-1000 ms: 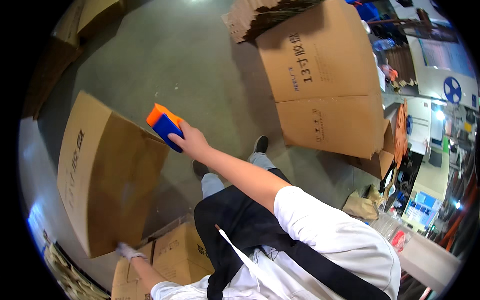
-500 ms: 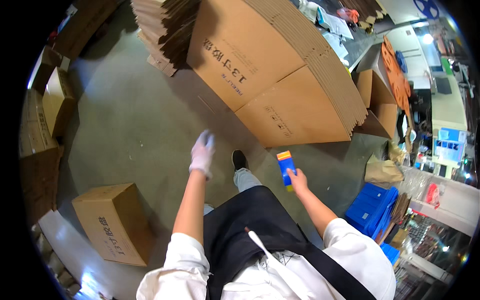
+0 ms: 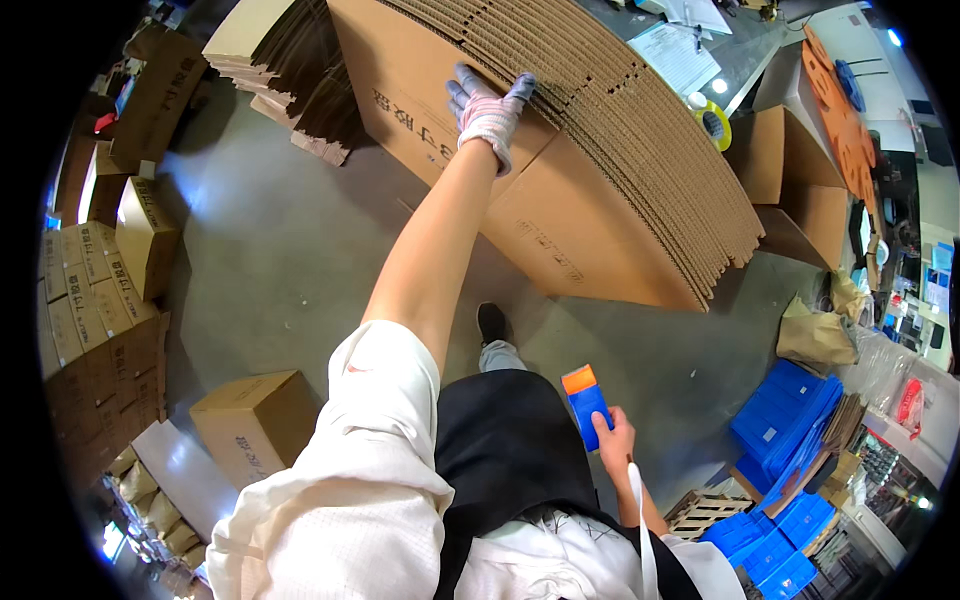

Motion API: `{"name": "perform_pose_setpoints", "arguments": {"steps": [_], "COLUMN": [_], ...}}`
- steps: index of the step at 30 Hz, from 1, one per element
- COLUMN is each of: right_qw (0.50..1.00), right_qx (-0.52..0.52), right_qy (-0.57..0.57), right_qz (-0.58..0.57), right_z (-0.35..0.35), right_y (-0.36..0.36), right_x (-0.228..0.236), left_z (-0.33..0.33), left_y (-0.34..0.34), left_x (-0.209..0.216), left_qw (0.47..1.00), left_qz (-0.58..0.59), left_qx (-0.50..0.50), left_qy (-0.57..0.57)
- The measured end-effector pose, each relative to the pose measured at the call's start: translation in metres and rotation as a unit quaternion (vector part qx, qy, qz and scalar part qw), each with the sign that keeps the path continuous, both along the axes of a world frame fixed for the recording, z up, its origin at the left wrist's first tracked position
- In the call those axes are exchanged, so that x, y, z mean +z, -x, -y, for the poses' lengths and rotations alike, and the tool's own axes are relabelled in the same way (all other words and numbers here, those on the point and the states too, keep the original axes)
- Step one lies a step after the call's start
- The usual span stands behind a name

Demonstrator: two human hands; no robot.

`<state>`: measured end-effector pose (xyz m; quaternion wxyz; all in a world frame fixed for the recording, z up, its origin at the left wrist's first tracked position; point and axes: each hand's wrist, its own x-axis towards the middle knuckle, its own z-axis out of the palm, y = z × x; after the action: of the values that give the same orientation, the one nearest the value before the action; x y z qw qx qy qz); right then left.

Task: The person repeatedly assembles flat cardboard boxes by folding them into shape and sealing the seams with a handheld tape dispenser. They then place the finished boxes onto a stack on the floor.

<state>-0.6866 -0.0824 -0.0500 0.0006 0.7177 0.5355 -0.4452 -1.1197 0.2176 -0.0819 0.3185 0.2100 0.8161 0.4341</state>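
Observation:
My left hand [image 3: 490,108], in a whitish glove with grey fingertips, is raised to a stack of flattened cardboard boxes [image 3: 560,230] standing on edge. Its fingers are spread at the upper edge of the front sheet, and no grip on the sheet can be made out. My bare right hand [image 3: 617,440] is closed round a flat blue block-shaped item with an orange end [image 3: 584,398]. It is held low, beside my black apron [image 3: 510,440], orange end pointing away from me.
More flattened cardboard [image 3: 290,75] leans left of the stack. A closed carton [image 3: 250,420] sits on the floor at left, with stacked cartons [image 3: 95,300] beyond. To the right are an open carton [image 3: 800,180], yellow tape [image 3: 714,125] and blue plastic bins [image 3: 785,415].
My left hand has reached forward and up from over the floor to the top of the cardboard stack. The right hand stays low with the blue item, drawn a little closer to me.

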Motion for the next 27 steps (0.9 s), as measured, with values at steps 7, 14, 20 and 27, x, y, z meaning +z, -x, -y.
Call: {"name": "perform_pose_setpoints", "arguments": {"steps": [7,14,20,27], "right_qw": [0.929,0.871,0.914,0.923], "right_qx": [-0.043,0.052,-0.004,-0.119], "right_qy": [-0.174,0.071,0.082,0.102], "right_qz": [-0.324,-0.484,-0.398,-0.351], "right_z": [-0.067,-0.061,0.001,0.083], "right_y": [0.072,0.234,0.292,0.329], "right_x": [0.118,0.117,0.058,0.093], "left_z": [0.082,0.22,0.348,0.57], "left_y": [0.01,0.071,0.085,0.067], "left_x": [0.026,-0.035,0.004,0.015], "left_qw": [0.991,0.982,0.985,0.976], "left_qz": [0.062,0.106,0.167,0.154], "left_qx": [0.111,0.151,0.038,0.142], "left_qy": [-0.048,0.046,0.006,-0.052]}}
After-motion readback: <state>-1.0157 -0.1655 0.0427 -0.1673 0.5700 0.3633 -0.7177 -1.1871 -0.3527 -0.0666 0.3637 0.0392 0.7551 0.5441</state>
